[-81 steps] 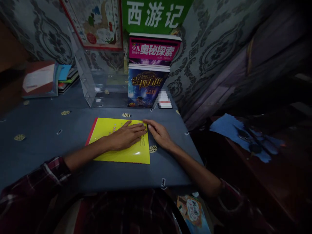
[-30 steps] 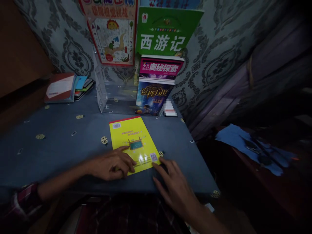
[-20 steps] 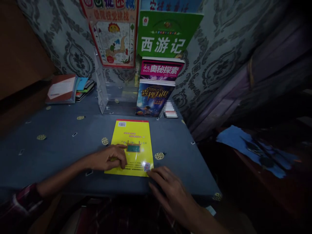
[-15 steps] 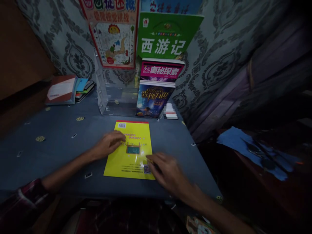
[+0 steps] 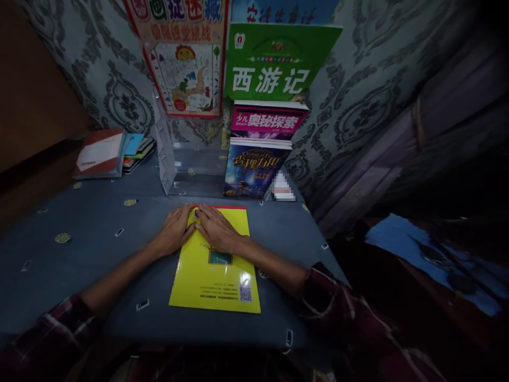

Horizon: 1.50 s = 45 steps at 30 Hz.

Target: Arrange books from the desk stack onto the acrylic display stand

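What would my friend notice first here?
Probably the bright yellow book, lying flat on the dark tablecloth, with the left hand and right hand close together at its far left corner. Behind it, the green book with big white characters stands high in the clear rack.

The flat, rectangular yellow book [image 5: 214,273] was faced with glossy paper; the clear, tiered rack [image 5: 165,154] was formed of smooth plastic, and matt, printed blue-grey cloth [image 5: 91,233] was spread beneath.

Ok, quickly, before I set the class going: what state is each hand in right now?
Left hand: open, at the upper-left corner of the yellow book; edge grip cannot be told.
Right hand: open, lying on the book.
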{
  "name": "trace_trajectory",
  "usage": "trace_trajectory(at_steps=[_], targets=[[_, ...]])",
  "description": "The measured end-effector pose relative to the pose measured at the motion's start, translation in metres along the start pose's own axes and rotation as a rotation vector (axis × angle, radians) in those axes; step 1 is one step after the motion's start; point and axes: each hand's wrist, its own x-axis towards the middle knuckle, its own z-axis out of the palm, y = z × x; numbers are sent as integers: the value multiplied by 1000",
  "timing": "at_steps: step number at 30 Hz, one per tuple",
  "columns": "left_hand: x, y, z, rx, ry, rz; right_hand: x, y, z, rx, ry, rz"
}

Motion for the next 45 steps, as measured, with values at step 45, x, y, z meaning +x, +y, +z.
trace_trajectory(at_steps=[45], targets=[[-27, 113, -36, 375, -427, 178, -94, 24, -41, 352, 290, 215]])
